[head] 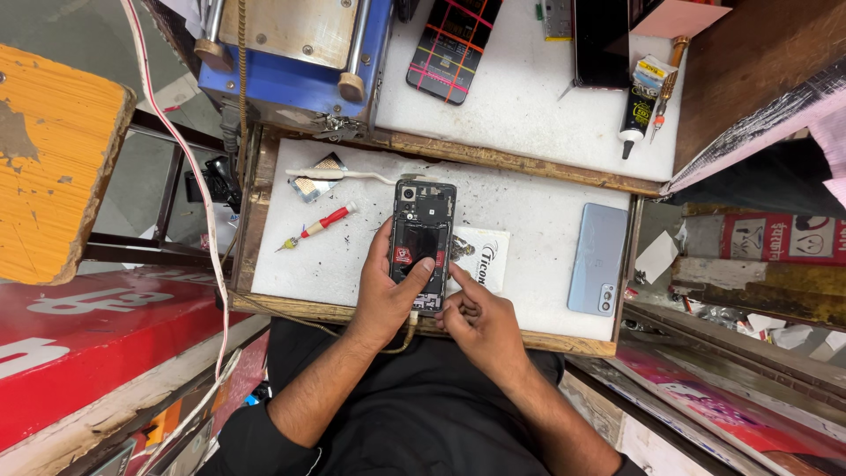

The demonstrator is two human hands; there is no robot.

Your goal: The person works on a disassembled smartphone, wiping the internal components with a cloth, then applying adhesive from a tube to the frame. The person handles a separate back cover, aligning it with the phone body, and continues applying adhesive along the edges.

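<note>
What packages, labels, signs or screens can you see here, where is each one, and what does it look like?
White printed card: on the white mat, right of the opened phone held by the left hand; rectangular.
Glue tube: upper white mat, right side; black body, yellow and white label.
Display panel: upper mat; dark, with pink and yellow grid lines.
Sign: far right; red strip with white pictograms.

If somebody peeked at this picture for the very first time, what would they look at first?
Probably the opened phone in the middle of the white work tray, its insides showing, with the left hand wrapped around it and the right hand touching its lower edge. Next, the pale blue back cover lying to the right, and the little red screwdriver to the left.
</note>
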